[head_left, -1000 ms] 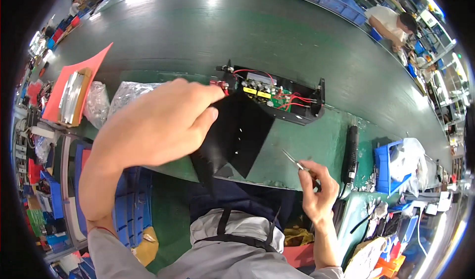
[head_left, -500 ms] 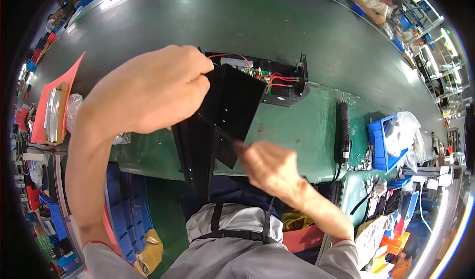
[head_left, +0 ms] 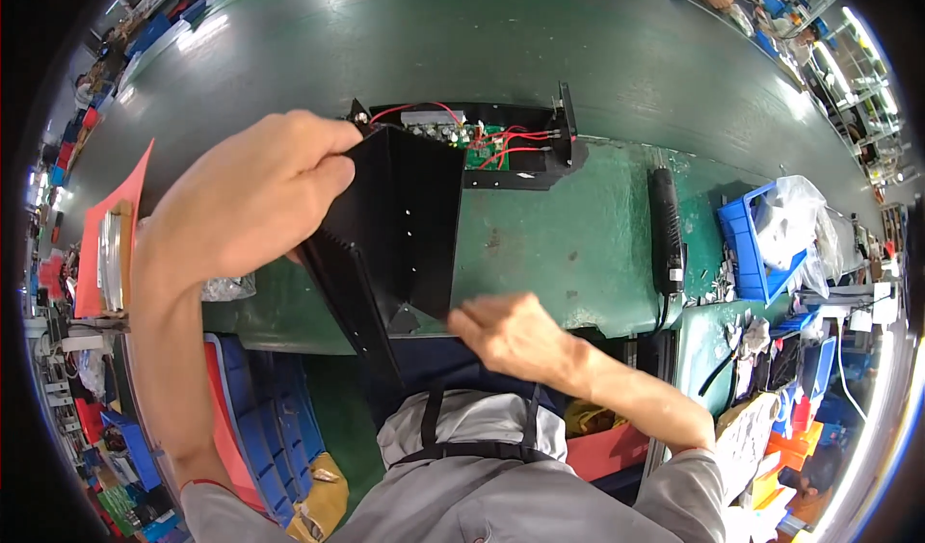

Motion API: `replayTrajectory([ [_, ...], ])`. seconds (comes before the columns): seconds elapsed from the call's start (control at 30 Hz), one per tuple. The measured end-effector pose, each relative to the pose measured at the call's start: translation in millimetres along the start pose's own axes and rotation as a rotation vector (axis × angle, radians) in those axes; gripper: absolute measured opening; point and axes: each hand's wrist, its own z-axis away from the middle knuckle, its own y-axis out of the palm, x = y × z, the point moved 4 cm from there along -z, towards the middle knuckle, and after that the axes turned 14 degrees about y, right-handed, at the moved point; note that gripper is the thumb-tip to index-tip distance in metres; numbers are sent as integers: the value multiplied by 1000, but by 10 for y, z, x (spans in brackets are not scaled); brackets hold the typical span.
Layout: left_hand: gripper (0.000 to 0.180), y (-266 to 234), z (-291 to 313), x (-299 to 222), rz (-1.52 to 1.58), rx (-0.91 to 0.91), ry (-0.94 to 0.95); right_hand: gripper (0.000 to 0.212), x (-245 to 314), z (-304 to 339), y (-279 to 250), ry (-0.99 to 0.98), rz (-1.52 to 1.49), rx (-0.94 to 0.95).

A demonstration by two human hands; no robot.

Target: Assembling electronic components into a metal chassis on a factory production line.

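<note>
A long black metal cover (head_left: 424, 215), bent like a channel with small holes along its faces, is held tilted over the near edge of the bench. My left hand (head_left: 279, 182) grips its upper left end, thumb and fingers closed on the edge. Close by its lower right edge is my right hand (head_left: 511, 336), its fingers curled and slightly blurred; what they hold, if anything, is hidden. Behind the cover lies an open black chassis (head_left: 520, 179) with a green circuit board (head_left: 491, 148) and red wires, partly covered from view.
On the green bench (head_left: 549, 244) lies a black corded tool (head_left: 665, 230) at right, near a blue bin (head_left: 747, 244) with plastic bags. A red folder (head_left: 111, 215) stands at left. Blue trays (head_left: 265, 418) sit below the left bench edge.
The cover has swung left and opened toward me, showing more of its inside. My left hand moved left and slightly down with it. My right hand shifted slightly down.
</note>
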Motion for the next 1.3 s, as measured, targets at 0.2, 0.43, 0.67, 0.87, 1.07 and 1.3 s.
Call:
replayTrajectory([
  [0.2,30,97,631,480,-98,-317,78,16,-431,580,-356,481,-295,-204],
  [0.43,42,63,2084,1567,120,-609,-275,31,-1207,716,-560,755,290,-513],
  [0.67,47,276,2441,1585,237,-858,-378,46,-344,59,361,475,51,-413],
  [0.87,39,404,2608,1700,655,-1147,-296,39,1614,312,1274,-471,-516,98],
  [1.07,35,502,2238,1651,913,-962,-109,30,438,4,652,146,-498,-39],
  [1.3,35,978,1817,1984,1177,-915,-96,16,-150,101,-12,486,-438,-209],
])
